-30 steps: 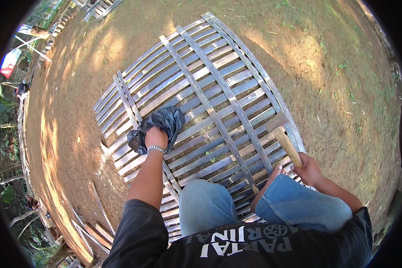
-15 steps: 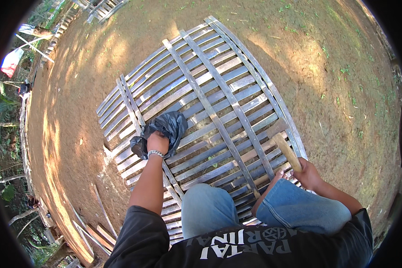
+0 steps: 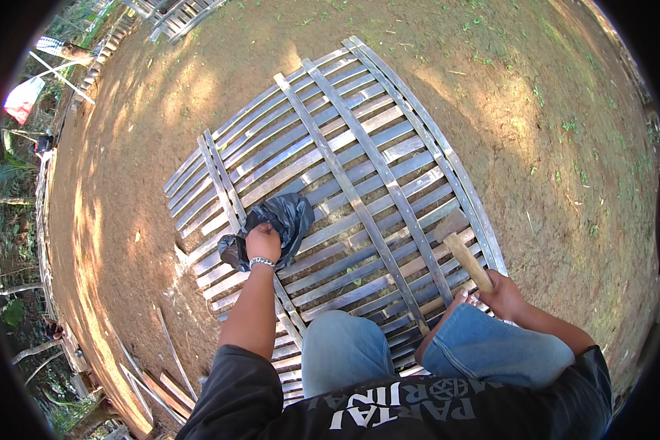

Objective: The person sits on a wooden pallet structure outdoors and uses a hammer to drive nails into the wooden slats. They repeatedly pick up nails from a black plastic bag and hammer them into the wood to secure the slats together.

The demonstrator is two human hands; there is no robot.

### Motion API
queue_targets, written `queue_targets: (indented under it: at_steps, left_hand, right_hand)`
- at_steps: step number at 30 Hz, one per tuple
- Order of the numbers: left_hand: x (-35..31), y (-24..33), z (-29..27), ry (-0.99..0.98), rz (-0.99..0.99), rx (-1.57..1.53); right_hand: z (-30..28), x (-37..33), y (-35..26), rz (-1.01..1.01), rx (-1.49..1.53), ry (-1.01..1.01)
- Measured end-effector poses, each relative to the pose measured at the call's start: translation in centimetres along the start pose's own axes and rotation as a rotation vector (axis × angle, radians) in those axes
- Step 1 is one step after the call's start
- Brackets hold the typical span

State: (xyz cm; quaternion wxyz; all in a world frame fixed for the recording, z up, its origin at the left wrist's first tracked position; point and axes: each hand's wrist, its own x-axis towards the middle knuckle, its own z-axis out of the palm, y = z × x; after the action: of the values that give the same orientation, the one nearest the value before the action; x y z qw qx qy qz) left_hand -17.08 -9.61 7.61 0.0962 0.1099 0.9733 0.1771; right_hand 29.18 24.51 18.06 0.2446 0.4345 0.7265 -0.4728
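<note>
On the slatted bamboo panel (image 3: pixel 359 183) laid flat on bare dirt, a crumpled black plastic bag (image 3: pixel 282 220) is gripped by the left hand (image 3: pixel 262 242); its contents cannot be seen. A wooden-handled hammer (image 3: pixel 462 253) is clasped by the right hand (image 3: pixel 502 293), its head resting on the slats. Loose bamboo strips (image 3: pixel 158 374) lie well apart at lower left.

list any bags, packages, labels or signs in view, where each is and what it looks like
Black plastic bag: crumpled and glossy, lying on the slatted bamboo panel, with the left hand on it.
White lettering on the person's black shirt: bottom edge of the picture, seen upside down.
No signs or screens in view.
</note>
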Motion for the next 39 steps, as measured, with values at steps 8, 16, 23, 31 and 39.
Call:
queue_targets:
  at_steps: [8, 16, 23, 31, 39]
  left_hand:
    - [-2.9, 3.4, -2.3, 0.44, -0.072, -0.345]
    - [-5.4, 10.1, 2.7, 0.288, 0.309, -0.886]
    - [-2.2, 18.4, 8.2, 0.015, 0.384, -0.779]
    - [3.0, 21.6, 13.7, 0.093, 0.613, -0.406]
    - [3.0, 21.8, 14.9, 0.117, 0.646, -0.389]
  right_hand:
    - [0.1, -0.1, 0.9, 0.013, 0.0, 0.0]
    - [-0.6, 0.2, 2.7, 0.019, -0.03, 0.018]
    - [-3.3, -0.7, -0.8, -0.006, -0.11, -0.025]
    - [-5.0, 0.8, -2.6, -0.051, -0.131, -0.032]
    - [-1.8, 7.7, -4.4, -0.209, -0.07, -0.042]
